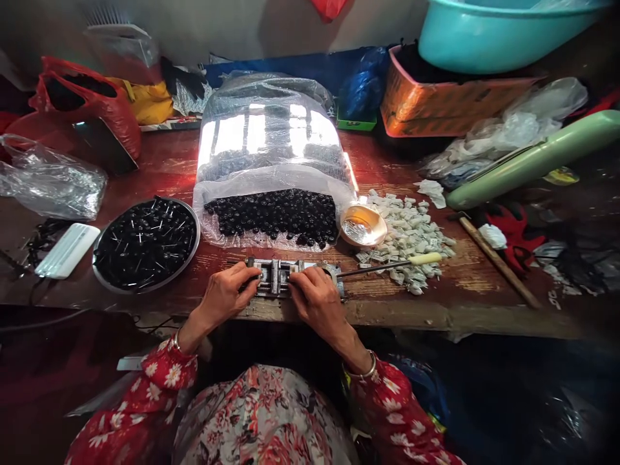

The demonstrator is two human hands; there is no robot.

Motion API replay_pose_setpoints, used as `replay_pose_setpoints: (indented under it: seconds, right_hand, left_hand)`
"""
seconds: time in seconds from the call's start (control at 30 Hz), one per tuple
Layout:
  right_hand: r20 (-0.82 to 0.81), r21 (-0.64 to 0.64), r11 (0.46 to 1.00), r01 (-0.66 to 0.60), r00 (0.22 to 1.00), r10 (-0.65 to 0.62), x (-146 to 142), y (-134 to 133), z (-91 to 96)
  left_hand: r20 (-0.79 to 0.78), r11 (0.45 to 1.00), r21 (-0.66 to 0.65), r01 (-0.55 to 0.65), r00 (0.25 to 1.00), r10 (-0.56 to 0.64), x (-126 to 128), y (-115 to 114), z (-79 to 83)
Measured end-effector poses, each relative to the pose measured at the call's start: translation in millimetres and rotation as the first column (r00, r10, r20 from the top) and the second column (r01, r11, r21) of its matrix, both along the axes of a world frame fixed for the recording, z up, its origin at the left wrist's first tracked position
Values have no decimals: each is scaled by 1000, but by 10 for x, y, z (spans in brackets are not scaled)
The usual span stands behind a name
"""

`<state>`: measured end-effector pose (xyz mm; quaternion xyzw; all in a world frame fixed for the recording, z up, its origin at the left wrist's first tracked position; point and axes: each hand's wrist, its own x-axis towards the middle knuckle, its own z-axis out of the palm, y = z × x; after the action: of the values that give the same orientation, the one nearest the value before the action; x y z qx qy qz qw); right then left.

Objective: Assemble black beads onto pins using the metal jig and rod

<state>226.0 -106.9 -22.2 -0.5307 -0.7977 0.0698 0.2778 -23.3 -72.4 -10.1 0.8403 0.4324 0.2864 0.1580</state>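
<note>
A metal vise-like clamp (275, 284) lies at the front edge of the table, with bars and slots across its top. My left hand (225, 297) is at its left end, thumb and fingers pinched together; whatever they grip is too small to name. Over the clamp's right part, my right hand (318, 302) is also pinched closed, and its fingers hide what is in them. A thin metal rod with a pale yellow handle (426, 258) extends right from the clamp.
Behind the clamp is a clear plastic bag (271, 174) of small black parts. A round tray (145, 245) holds black parts and pins. To the right are a small bowl (363, 226), a pile of whitish pieces (411, 239) and a wooden-handled hammer (498, 261).
</note>
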Motion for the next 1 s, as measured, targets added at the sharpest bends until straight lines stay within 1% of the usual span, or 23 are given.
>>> replay_pose_setpoints:
  seconds: [0.13, 0.27, 0.43, 0.5, 0.57, 0.73, 0.83, 0.9, 1.0]
  right_hand:
    - [13, 12, 1000, 20, 1000, -20, -21, -28, -2]
    - [6, 27, 999, 35, 999, -35, -36, -35, -11]
    - [-18, 45, 997, 55, 998, -54, -43, -27, -42]
    - [-30, 39, 998, 55, 998, -54, -46, -27, -45]
    - [-41, 32, 998, 52, 998, -51, -49, -30, -42]
    - [-50, 17, 998, 63, 997, -62, -57, -38, -40]
    - [-56, 24, 998, 66, 996, -65, -61, -43, -54]
    - [-49, 43, 997, 68, 997, -65, -66, -46, -62]
    - [6, 83, 993, 82, 997, -83, -80, -50, -64]
  left_hand:
    - [51, 999, -40, 6, 999, -4, -3, 21, -7]
    - [145, 994, -105, 16, 989, 0, -13, 43, -6]
    - [187, 983, -165, 78, 981, -46, -63, 15, -43]
    - [191, 983, -171, 72, 981, -38, -59, -4, -61]
    - [188, 986, -162, 37, 982, -6, -35, -13, -69]
    - [129, 988, -155, 8, 992, 12, 18, -4, -43]
    - [58, 990, -142, 2, 998, 7, 4, -18, -33]
    - [-22, 996, -89, -14, 1000, 12, 1, -43, -39]
    - [-146, 997, 65, -44, 988, 53, 28, -81, -63]
